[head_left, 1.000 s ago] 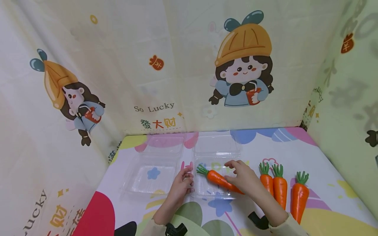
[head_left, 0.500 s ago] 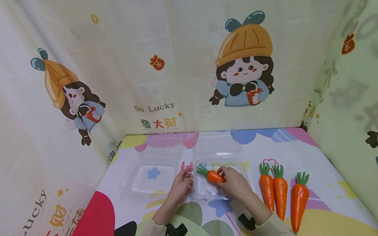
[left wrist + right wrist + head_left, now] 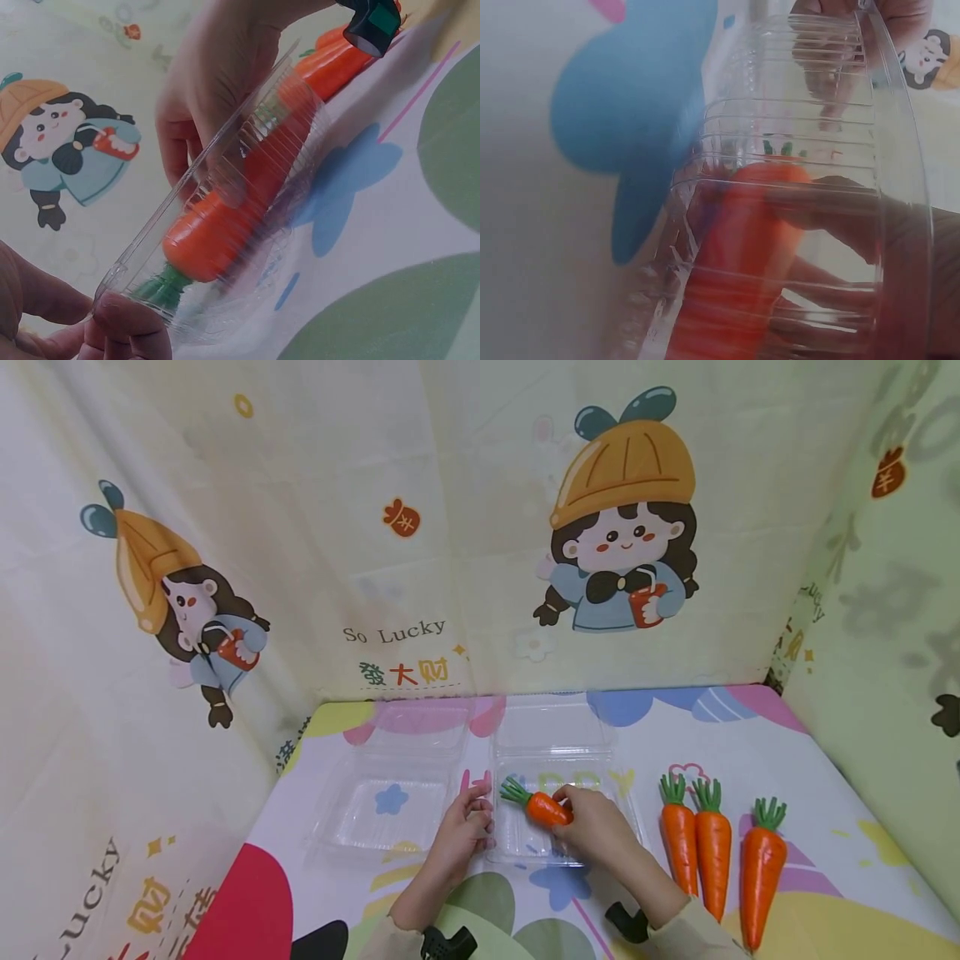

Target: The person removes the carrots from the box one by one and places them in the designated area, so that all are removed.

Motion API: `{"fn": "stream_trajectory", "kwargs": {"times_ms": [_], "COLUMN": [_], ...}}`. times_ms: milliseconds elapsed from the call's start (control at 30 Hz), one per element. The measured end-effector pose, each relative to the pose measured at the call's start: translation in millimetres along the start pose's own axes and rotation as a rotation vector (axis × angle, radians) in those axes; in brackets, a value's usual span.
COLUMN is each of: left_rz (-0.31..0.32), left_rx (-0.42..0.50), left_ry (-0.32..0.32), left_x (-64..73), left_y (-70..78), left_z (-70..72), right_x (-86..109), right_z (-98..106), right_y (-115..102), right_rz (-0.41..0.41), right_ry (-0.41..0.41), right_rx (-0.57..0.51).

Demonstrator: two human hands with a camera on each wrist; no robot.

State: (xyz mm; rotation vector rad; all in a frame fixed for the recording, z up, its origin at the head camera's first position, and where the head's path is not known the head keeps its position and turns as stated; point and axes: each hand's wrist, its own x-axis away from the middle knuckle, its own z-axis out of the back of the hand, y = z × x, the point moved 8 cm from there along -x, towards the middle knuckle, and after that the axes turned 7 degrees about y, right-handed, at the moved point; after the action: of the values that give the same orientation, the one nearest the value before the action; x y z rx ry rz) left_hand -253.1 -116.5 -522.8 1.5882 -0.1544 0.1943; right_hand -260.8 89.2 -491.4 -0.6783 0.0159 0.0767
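Observation:
A clear plastic clamshell box [image 3: 513, 847] lies with its lid folded back, in the middle of the table. An orange carrot [image 3: 545, 810] with a green top sits slanted in its base; the right hand [image 3: 600, 828] hides its lower part in the head view. The thumb and fingers of that hand hold the carrot's body, seen through the clear wall in both wrist views. My left hand [image 3: 459, 828] pinches the box's left rim between thumb and fingers, close to the carrot's leaves [image 3: 160, 289].
To the left is a second clear clamshell box [image 3: 333, 831], lid folded back. Three more carrots lie at the right: one carrot [image 3: 678, 839] beside another carrot [image 3: 712, 860], and a thicker carrot [image 3: 762, 877] further right. A printed curtain [image 3: 480, 543] stands behind the table.
My right hand has moved left and inward, from open fingers over the carrot to holding it. The left hand stays on the rim. Over the last half second little has moved.

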Motion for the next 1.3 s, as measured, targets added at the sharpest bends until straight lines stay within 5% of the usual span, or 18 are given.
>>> {"fn": "stream_trajectory", "kwargs": {"times_ms": [1300], "left_rz": [-0.001], "left_rx": [-0.007], "left_ry": [0.008], "left_x": [2.5], "left_y": [0.4], "left_z": [-0.6], "right_x": [2.7], "right_z": [40.2], "right_y": [-25.7], "right_rz": [0.042], "right_ry": [0.091], "right_rx": [-0.034]}}
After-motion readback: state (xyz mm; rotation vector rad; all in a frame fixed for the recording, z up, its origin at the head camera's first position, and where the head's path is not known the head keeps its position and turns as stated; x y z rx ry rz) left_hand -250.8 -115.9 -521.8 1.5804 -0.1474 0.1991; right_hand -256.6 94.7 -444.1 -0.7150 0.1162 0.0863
